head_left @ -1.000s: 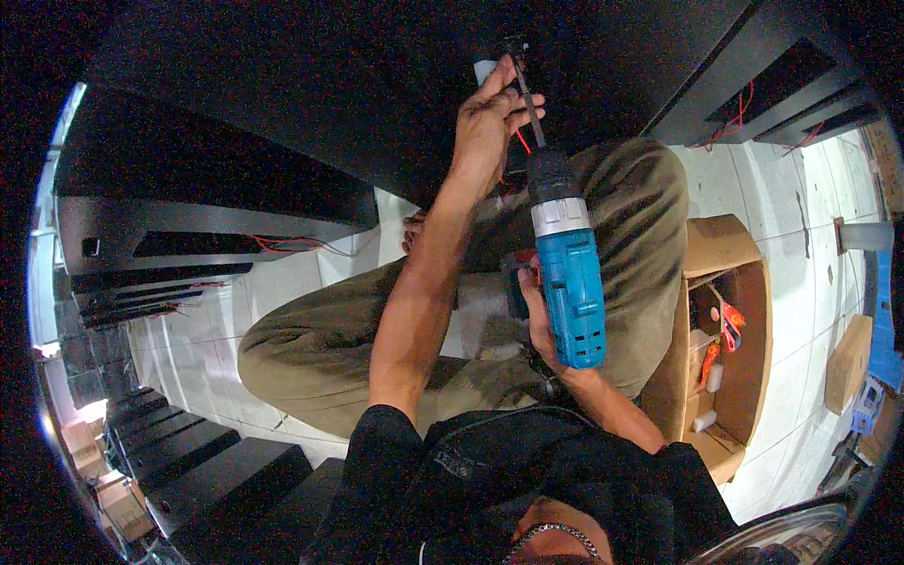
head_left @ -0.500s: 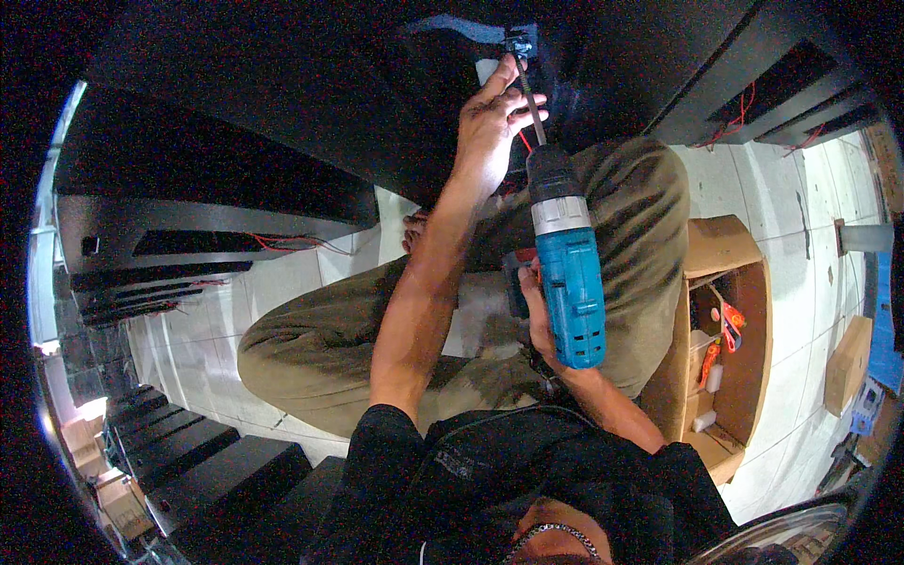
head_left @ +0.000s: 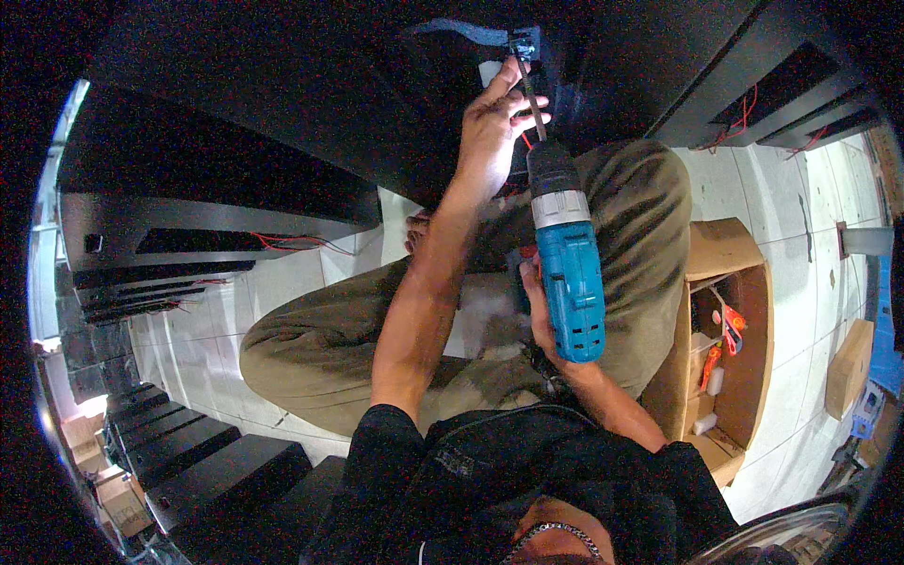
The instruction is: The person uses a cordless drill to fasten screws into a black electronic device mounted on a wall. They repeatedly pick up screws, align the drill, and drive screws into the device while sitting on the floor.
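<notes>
My right hand [head_left: 540, 311] grips the handle of a teal cordless drill [head_left: 574, 282] with a black and silver front. From its chuck a long driver bit [head_left: 537, 115] runs up to a small shiny metal fitting [head_left: 524, 44] on a black panel [head_left: 377, 104]. My left hand [head_left: 492, 122] has its fingertips closed around the bit near that fitting, with the other fingers spread past the shaft. Whether a screw sits at the tip is too small to tell. A patch of blue-grey material [head_left: 461, 31] lies beside the fitting.
My crossed legs [head_left: 320, 348] rest on the tiled floor. An open cardboard box [head_left: 763, 358] holding orange-red tools [head_left: 730, 330] stands at my right. Black cabinets with red wires [head_left: 282, 243] line the left, and more are at upper right. Black panels [head_left: 235, 480] lie at lower left.
The drill has tipped slightly, its rear end shifting a little upward. My left hand stays at the bit, nearly still.
</notes>
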The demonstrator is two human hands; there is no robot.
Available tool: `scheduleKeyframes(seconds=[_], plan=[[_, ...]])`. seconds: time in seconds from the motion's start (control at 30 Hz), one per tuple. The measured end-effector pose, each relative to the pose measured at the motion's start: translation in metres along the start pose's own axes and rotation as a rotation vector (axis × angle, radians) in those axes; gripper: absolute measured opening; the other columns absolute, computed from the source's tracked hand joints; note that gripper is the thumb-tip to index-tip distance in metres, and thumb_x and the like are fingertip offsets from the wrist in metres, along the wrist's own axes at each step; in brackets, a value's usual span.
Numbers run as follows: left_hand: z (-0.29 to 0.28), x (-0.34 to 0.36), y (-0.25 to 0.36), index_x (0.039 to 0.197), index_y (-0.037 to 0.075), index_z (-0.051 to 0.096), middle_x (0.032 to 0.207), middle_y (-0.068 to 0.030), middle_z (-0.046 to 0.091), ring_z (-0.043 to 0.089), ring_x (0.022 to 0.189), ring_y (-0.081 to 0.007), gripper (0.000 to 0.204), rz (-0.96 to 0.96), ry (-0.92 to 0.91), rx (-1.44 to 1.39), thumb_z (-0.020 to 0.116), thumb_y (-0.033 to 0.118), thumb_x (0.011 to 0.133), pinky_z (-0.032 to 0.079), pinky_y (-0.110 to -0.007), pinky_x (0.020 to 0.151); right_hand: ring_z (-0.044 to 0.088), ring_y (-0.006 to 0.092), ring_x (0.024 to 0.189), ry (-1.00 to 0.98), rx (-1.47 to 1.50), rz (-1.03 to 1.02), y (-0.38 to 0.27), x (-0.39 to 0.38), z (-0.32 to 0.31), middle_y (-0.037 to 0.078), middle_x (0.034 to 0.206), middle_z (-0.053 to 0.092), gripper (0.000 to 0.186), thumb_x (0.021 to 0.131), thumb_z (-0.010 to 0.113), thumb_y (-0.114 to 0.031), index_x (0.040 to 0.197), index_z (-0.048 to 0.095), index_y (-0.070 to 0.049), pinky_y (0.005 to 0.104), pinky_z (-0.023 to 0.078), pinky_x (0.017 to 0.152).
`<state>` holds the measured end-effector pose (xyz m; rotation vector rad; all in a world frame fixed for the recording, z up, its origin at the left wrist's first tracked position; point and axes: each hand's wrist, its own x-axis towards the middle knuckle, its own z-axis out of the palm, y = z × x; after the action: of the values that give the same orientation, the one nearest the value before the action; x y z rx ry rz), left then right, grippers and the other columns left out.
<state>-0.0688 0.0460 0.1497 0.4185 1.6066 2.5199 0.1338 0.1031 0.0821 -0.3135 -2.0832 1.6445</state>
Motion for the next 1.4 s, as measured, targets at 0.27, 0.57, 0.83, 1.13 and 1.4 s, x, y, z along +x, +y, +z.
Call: scheduleKeyframes(seconds=[0.27, 0.57, 0.83, 1.13, 1.4], plan=[[0.001, 0.002, 0.001, 0.137, 0.0, 0.041, 0.138, -0.0129, 0.045, 0.06, 0.104, -0.0311, 0.049, 0.032, -0.006, 0.032, 0.05, 0.012, 0.09, 0.052, -0.044, 0.086, 0.062, 0.0152, 0.077, -0.011, 0.258, 0.09, 0.011, 0.002, 0.004, 0.006, 0.094, 0.066, 0.061, 0.083, 0.065, -0.015, 0.138, 0.041, -0.003, 0.0294, 0.053, 0.074], [0.007, 0.0, 0.01, 0.137, 0.003, 0.043, 0.136, -0.013, 0.047, 0.061, 0.099, -0.026, 0.045, -0.05, 0.059, 0.084, 0.046, 0.007, 0.092, 0.054, -0.038, 0.082, 0.059, 0.0252, 0.092, -0.027, -0.043, -0.012, -0.007, 0.007, -0.007, 0.011, 0.1, 0.063, 0.026, 0.086, 0.066, -0.015, 0.108, 0.059, -0.003, 0.0368, 0.047, 0.085], [-0.025, -0.029, 0.002, 0.127, 0.003, 0.055, 0.116, -0.0116, 0.063, 0.063, 0.093, -0.019, 0.036, -0.232, -0.189, 0.257, 0.048, 0.016, 0.094, 0.054, -0.033, 0.078, 0.062, 0.0134, 0.081, -0.131, -0.02, 0.069, -0.011, -0.058, -0.045, 0.004, 0.099, 0.066, 0.047, 0.085, 0.064, -0.021, 0.128, 0.05, -0.009, 0.0304, 0.052, 0.075], [-0.047, -0.044, -0.001, 0.12, 0.004, 0.061, 0.107, -0.0063, 0.067, 0.062, 0.088, -0.0152, 0.043, -0.424, -0.371, 0.764, 0.056, 0.036, 0.092, 0.05, -0.029, 0.077, 0.063, 0.0123, 0.072, -0.7, 0.006, 0.218, -0.029, -0.058, -0.054, 0.003, 0.082, 0.067, 0.03, 0.078, 0.07, -0.027, 0.104, 0.064, -0.015, 0.0286, 0.052, 0.066], [-0.076, -0.05, 0.026, 0.111, 0.003, 0.066, 0.098, -0.0064, 0.069, 0.063, 0.089, -0.015, 0.033, -0.588, -0.334, 0.628, 0.055, 0.029, 0.093, 0.05, -0.03, 0.079, 0.065, 0.019, 0.063, -0.835, 0.242, -0.136, -0.06, -0.016, -0.065, 0.007, 0.071, 0.064, 0.022, 0.074, 0.069, -0.019, 0.093, 0.064, -0.008, 0.03, 0.05, 0.059]])
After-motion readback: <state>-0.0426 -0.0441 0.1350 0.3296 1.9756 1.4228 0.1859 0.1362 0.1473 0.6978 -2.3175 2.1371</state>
